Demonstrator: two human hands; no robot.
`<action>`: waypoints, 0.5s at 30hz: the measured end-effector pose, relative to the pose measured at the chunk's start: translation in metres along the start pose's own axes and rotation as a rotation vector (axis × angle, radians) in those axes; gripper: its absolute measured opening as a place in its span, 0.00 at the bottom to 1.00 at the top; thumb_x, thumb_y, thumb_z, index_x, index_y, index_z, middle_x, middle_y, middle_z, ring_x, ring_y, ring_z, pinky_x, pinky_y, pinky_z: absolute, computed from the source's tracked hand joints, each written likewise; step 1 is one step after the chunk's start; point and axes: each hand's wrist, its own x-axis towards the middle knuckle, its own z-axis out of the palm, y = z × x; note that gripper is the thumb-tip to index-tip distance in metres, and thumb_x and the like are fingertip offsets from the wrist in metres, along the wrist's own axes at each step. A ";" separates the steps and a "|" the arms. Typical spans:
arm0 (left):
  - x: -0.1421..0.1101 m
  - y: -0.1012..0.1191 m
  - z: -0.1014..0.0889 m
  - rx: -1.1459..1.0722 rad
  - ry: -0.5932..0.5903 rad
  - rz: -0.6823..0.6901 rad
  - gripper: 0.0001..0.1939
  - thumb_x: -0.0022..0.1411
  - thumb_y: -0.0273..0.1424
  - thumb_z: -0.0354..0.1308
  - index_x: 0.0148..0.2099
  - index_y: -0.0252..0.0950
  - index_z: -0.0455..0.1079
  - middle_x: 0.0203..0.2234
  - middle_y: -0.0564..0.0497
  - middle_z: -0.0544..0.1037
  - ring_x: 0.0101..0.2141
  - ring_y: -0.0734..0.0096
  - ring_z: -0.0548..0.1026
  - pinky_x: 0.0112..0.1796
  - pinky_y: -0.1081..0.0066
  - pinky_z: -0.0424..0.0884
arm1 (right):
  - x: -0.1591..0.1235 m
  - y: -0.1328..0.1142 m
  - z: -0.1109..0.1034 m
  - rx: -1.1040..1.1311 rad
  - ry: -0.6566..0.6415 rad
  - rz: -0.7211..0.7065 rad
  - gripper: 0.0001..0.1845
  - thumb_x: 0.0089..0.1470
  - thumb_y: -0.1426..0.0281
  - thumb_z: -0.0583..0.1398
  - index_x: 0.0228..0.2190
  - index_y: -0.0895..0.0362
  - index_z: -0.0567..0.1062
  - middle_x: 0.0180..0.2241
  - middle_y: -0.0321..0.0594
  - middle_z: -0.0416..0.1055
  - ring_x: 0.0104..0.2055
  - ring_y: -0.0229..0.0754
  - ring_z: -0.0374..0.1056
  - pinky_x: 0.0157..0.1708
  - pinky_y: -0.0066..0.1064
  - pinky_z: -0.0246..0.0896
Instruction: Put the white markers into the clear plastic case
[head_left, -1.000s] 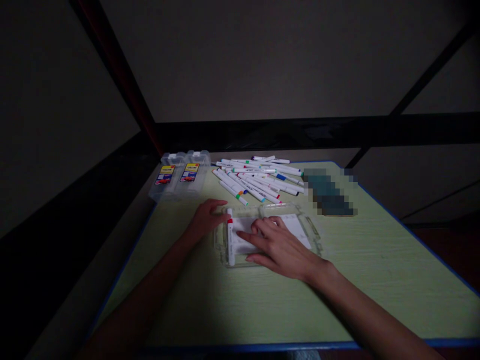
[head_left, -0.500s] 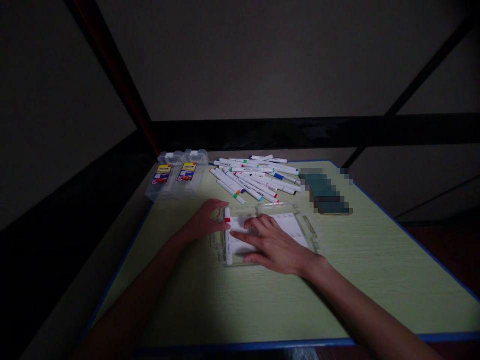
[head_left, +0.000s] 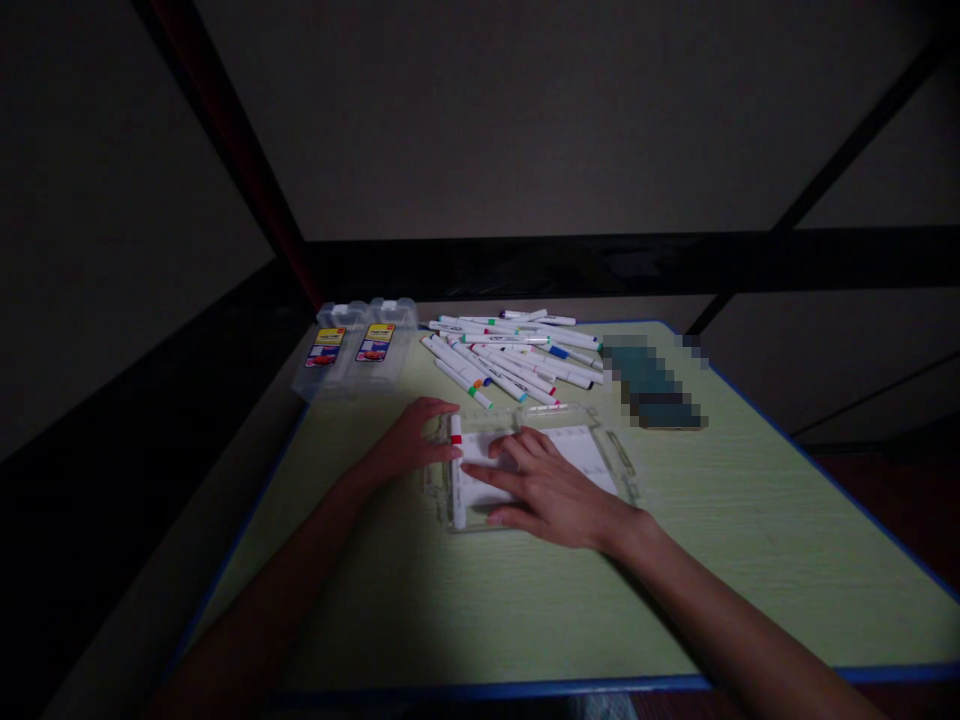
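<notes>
A left hand (head_left: pixel 405 440), thumb and forefinger spread apart, reaches the capped end of a white marker (head_left: pixel 458 490) with a red band; whether its fingertips press on the barrel cannot be told. The marker lies just right of that thumb, lengthwise inside a clear plastic case (head_left: pixel 620 455), along the wall nearest the left hand. From the other side, the right hand (head_left: pixel 547 485) hovers or rests over the case, forefinger stretched to the marker's side, thumb apart, the other fingers bent. Beneath its palm, a white sheet (head_left: pixel 581 450) lies in the same case. Beyond the left hand stand two translucent cases (head_left: pixel 386 372) with yellow-and-blue labels, their contents too dim to make out. Past both hands, loose markers (head_left: pixel 517 360) lie heaped on the green table (head_left: pixel 450 620), beside a pixelated dark object (head_left: pixel 660 390) beyond the right hand.
</notes>
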 end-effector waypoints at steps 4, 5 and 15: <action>0.000 0.001 0.000 -0.003 0.011 0.004 0.26 0.40 0.32 0.63 0.46 0.36 0.67 0.43 0.46 0.68 0.46 0.61 0.67 0.49 0.63 0.61 | 0.000 0.001 0.000 -0.003 0.008 -0.004 0.29 0.54 0.53 0.47 0.53 0.53 0.61 0.40 0.44 0.59 0.44 0.47 0.51 0.47 0.42 0.45; 0.000 0.001 0.000 -0.004 0.014 0.006 0.26 0.40 0.32 0.63 0.45 0.36 0.67 0.43 0.46 0.68 0.46 0.61 0.67 0.48 0.63 0.61 | 0.000 0.001 0.000 -0.005 0.009 -0.005 0.29 0.54 0.53 0.47 0.53 0.53 0.61 0.40 0.44 0.59 0.44 0.47 0.51 0.47 0.42 0.45; 0.000 -0.002 0.002 -0.009 0.011 0.004 0.27 0.39 0.33 0.64 0.46 0.35 0.67 0.44 0.45 0.67 0.47 0.61 0.66 0.49 0.63 0.60 | 0.000 0.001 0.000 -0.005 0.007 -0.006 0.29 0.54 0.53 0.47 0.53 0.53 0.61 0.40 0.44 0.60 0.44 0.47 0.51 0.48 0.42 0.44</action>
